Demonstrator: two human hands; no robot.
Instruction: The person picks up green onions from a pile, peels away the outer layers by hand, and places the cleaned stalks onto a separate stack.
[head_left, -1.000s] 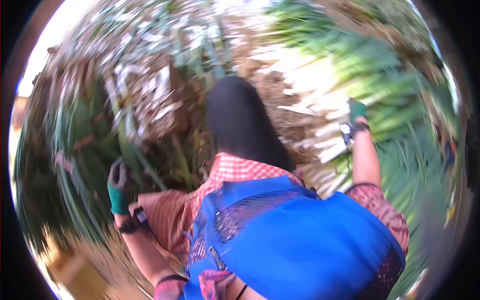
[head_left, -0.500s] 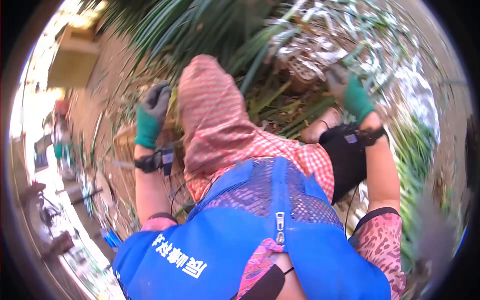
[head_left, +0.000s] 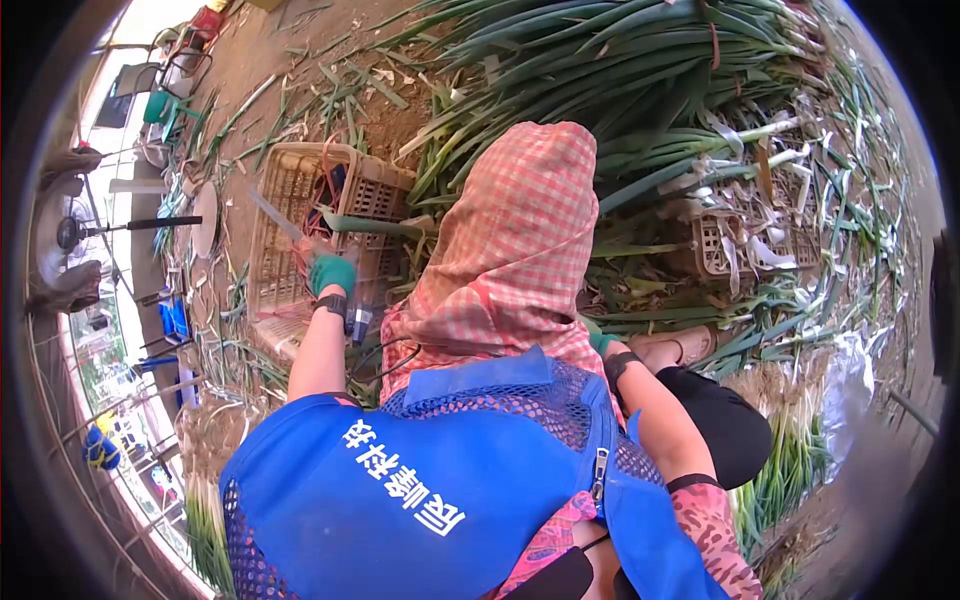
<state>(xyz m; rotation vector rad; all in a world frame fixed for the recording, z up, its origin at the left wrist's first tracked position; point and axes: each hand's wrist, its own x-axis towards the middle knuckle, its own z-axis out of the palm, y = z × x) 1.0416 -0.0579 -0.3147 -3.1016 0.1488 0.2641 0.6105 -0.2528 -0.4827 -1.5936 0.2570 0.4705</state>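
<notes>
My left hand (head_left: 330, 272), in a glove with a green cuff, reaches over a tan plastic crate (head_left: 270, 165). Reddish strands show around its fingers, and a pale, blade-like strip (head_left: 272, 212) sticks out past them to the upper left. The fingers look closed, but their hold is hard to make out. Most of my right hand (head_left: 602, 341) is hidden behind my cloth-covered knee (head_left: 520, 220); only part of its green cuff shows. A long green onion leaf (head_left: 370, 226) lies across the crate's side. Red and blue bits lie inside the crate.
A large tied bundle of green onions (head_left: 640, 60) lies ahead. Another crate (head_left: 710, 245), strewn with peelings, stands to the right. More green onions (head_left: 790, 470) lie at the right, near silvery plastic film (head_left: 845, 400). A fan (head_left: 75, 232) stands at the far left.
The view has swung left. My left hand has moved out over the crate, where the strip and strands now show. My right hand has come back from the peelings to behind my knee.
</notes>
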